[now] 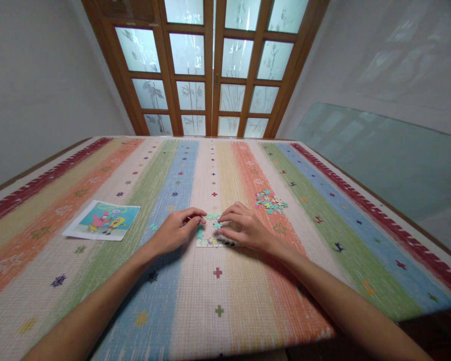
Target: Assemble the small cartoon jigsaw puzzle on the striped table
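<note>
And here's the big one first: the striped tablecloth (218, 293) fills the view from near edge to far end, running away in bands of blue, green, orange, yellow, cream and dark red. Beyond it rise the wooden doors (209, 79), their frosted panes patterned with plants, and over on the right a pale green panel (383, 155) stands beside the table.

Down to the picture sheet (104, 220), out on the left, its white margin showing round two cartoon figures, one pink, one yellow!

Now the hands, centre stage. The left hand (177, 229) curves in, fingers bent together, forefinger and thumb tips close at the puzzle's left side; whether they pinch anything, I cannot tell. The right hand (245, 228) comes in opposite, fingers arched, thumb and forefinger pinching from either side.

Between them, flat on the cloth, lies the partly built puzzle (211, 242), its border showing along the top, left and bottom, cloth visible within, the right part hidden by the hand. Off to the right, near but apart, a loose heap of pieces (271, 202) scatters over the orange stripe.

Smallest now: a teal piece (217, 225) at the right fingertips, above the puzzle's middle, and one stray piece (153, 227) just left of the left hand.
</note>
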`<state>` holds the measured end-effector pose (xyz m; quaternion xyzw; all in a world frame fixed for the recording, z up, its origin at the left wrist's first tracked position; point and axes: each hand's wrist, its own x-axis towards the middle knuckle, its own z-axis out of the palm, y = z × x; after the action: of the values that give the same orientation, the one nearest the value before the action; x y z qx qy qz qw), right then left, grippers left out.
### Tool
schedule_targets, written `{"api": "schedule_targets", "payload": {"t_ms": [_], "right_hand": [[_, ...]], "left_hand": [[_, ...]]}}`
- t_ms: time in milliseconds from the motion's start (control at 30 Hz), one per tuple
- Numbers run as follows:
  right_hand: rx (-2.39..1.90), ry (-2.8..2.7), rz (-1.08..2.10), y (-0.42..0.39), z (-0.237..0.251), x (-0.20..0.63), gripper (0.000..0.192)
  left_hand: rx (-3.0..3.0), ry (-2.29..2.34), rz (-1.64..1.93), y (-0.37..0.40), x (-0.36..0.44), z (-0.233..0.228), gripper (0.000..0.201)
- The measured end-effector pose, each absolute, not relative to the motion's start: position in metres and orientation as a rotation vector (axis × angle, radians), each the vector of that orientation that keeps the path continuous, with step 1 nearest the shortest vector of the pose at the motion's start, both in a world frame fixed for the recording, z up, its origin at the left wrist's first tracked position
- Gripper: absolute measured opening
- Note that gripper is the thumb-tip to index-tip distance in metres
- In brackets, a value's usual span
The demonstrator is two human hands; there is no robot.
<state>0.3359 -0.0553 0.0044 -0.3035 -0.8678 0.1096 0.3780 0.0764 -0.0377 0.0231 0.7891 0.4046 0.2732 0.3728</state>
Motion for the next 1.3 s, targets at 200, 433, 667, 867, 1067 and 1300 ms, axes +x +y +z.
{"api": "schedule_targets", "payload": {"t_ms": [200, 433, 667, 867, 1067, 1300], "right_hand": [[-1.037, -2.195, 0.321, -0.032, 0.006, 0.372, 0.003], [-1.180, -2.331, 0.323, -0.029, 0.003, 0.379, 0.006], [-1.244, -2.336, 0.302, -0.028, 0.002, 0.380, 0.002], [-1.267, -2.362, 0.296, -0.029, 0.003, 0.380, 0.003], [-1.247, -2.381, 0.250, -0.032, 0.005, 0.376, 0.009], [-1.176, -2.394, 0.184, -0.032, 0.001, 0.373, 0.007]], "left_hand": [[2.532, 1.226, 0.433, -0.009, 0.027, 0.037, 0.031], [2.401, 1.394, 0.083, 0.001, -0.007, 0.047, 0.042], [2.300, 1.372, 0.041, 0.004, -0.015, 0.045, 0.048], [2.273, 1.348, 0.062, 0.007, -0.016, 0.043, 0.046], [2.230, 1.334, 0.018, 0.007, -0.022, 0.045, 0.044], [2.217, 1.310, 0.025, 0.008, -0.028, 0.047, 0.033]]}}
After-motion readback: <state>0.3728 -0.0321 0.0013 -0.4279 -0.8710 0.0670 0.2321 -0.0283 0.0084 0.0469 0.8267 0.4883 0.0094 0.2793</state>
